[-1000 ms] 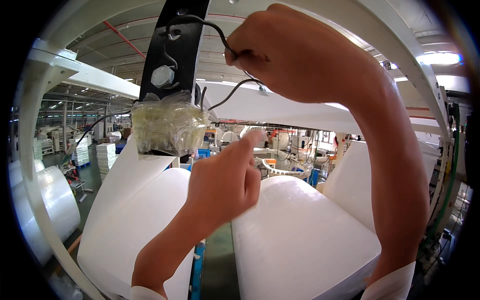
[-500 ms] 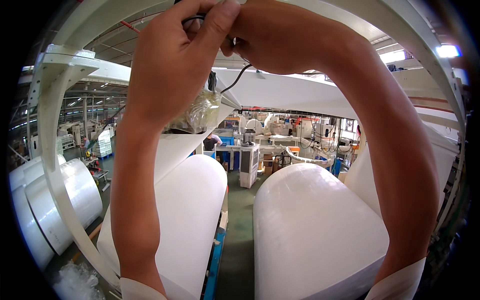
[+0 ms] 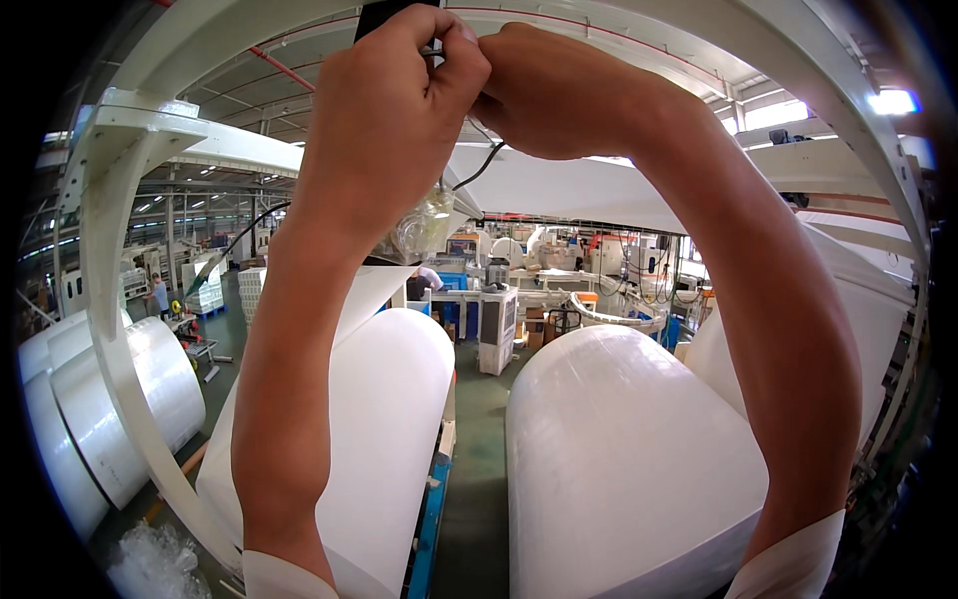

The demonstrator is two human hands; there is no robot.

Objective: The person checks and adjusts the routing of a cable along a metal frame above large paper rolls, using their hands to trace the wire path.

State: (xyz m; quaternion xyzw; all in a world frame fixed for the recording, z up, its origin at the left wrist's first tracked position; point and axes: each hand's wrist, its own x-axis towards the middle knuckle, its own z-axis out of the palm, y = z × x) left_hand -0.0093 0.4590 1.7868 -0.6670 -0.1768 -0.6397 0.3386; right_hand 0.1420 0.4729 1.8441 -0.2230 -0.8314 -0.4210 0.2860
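Raised high in front of me, my left hand (image 3: 394, 105) is closed in a pinch, with a short piece of black cable showing between thumb and forefinger. Against it sits my right hand (image 3: 549, 90), fingers curled inward; its fingertips and whatever they grip are hidden. Below the two hands a black cable (image 3: 481, 170) curves down toward a bundle wrapped in clear plastic (image 3: 424, 228), partly covered by my left wrist. A dark panel (image 3: 384, 18) shows just behind my left fingers.
Two large white rolls (image 3: 384, 399) (image 3: 629, 429) lie below, with a green floor aisle (image 3: 477, 449) between them. A pale machine frame (image 3: 105, 250) arches around me. More wrapped rolls (image 3: 135, 399) stand at left. A person (image 3: 424, 282) is by machinery farther off.
Both hands have shifted slightly down, the left one also to the right, still held together. More of the dark panel and of a cable at left now shows.
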